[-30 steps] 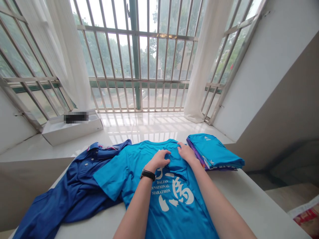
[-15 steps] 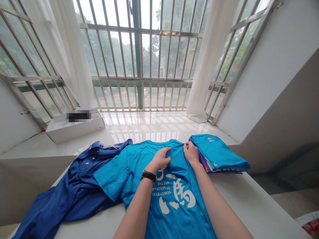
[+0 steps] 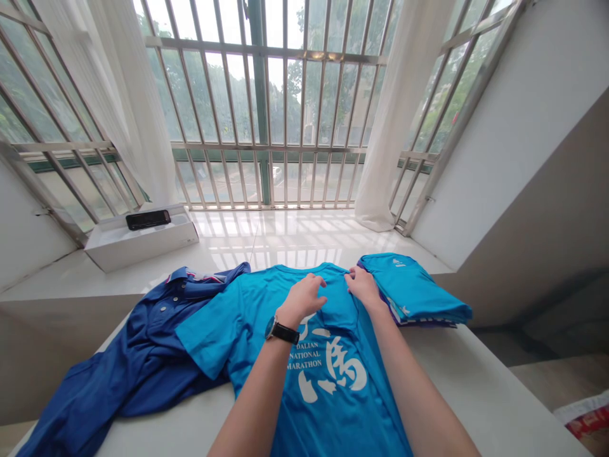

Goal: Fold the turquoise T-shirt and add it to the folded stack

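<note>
A bright blue T-shirt [image 3: 266, 298] with white lettering lies back-side up, its left sleeve spread out and its right side folded inward. Over the upper back of this shirt is my left hand [image 3: 304, 297], wearing a black-strapped watch [image 3: 281, 330]; its thumb and forefinger are apart with nothing between them. My right hand [image 3: 365, 287] rests at the folded right shoulder near the collar, fingertips on the cloth and slightly spread. Just right of it sits a stack of folded shirts [image 3: 412, 285], a blue one on top.
A dark blue polo shirt [image 3: 147, 343] lies loosely at the left, partly under the T-shirt's sleeve. On the white sill [image 3: 223, 238] stands a white box [image 3: 143, 247] with a black phone [image 3: 148, 219] on it. A barred window and white curtains [image 3: 380, 158] are behind.
My right fingers have loosened at the shirt's shoulder and shifted slightly left. My left hand has risen a little over the shirt, its watch face turning into view. The view has shifted slightly.
</note>
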The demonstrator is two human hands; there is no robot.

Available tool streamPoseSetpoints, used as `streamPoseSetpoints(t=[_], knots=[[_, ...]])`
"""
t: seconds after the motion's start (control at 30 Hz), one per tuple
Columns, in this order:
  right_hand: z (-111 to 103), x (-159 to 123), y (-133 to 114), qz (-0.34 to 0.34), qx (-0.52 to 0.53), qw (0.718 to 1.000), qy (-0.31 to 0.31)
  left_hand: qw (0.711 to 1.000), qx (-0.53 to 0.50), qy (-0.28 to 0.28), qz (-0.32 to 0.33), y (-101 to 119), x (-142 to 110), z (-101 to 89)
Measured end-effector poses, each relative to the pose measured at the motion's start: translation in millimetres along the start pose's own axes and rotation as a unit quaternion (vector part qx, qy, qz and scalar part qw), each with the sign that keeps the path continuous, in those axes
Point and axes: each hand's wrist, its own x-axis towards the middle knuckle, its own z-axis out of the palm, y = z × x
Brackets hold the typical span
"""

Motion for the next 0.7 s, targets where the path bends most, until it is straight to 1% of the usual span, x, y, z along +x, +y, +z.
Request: streamPoseSetpoints(t=[0.1,0.13,0.17,0.2,0.27,0.37,0.5,0.57,0.63,0.7], knots=[[-3.5,2.0,0.6,-0.004,0.014,1.000,-0.021,0.989,-0.027,-0.131,0.056,13.8,-2.7,-2.4],[-4.2,2.4,0.6,-0.004,0.018,0.999,-0.026,0.985,-0.023,-0.158,0.062,17.5,-3.4,-0.1],[-4.7,2.6,0.5,-0.004,0.021,0.999,-0.029,0.983,-0.009,-0.170,0.061,20.8,-4.1,3.1],[-4.9,2.8,0.6,-0.004,0.023,0.999,-0.032,0.984,0.013,-0.170,0.057,23.8,-4.8,6.5],[-4.5,3.1,1.1,-0.003,0.025,0.999,-0.036,0.985,0.066,-0.151,0.044,28.9,-6.1,11.9],[-2.4,3.7,3.0,-0.005,0.028,0.999,-0.044,0.984,0.113,-0.134,0.033,33.7,-7.9,12.7],[-0.4,5.2,6.6,-0.023,0.034,0.997,-0.063,0.983,0.094,-0.153,0.034,33.1,-8.8,7.0],[-2.4,6.7,7.9,-0.035,0.035,0.996,-0.068,0.986,0.073,-0.150,0.031,30.4,-7.1,6.7],[-6.7,8.7,8.2,-0.046,0.035,0.997,-0.060,0.992,0.061,-0.108,0.022,27.1,-3.6,9.8],[-11.5,10.2,7.1,-0.056,0.032,0.997,-0.044,0.997,0.064,-0.037,0.003,23.4,0.5,16.6]])
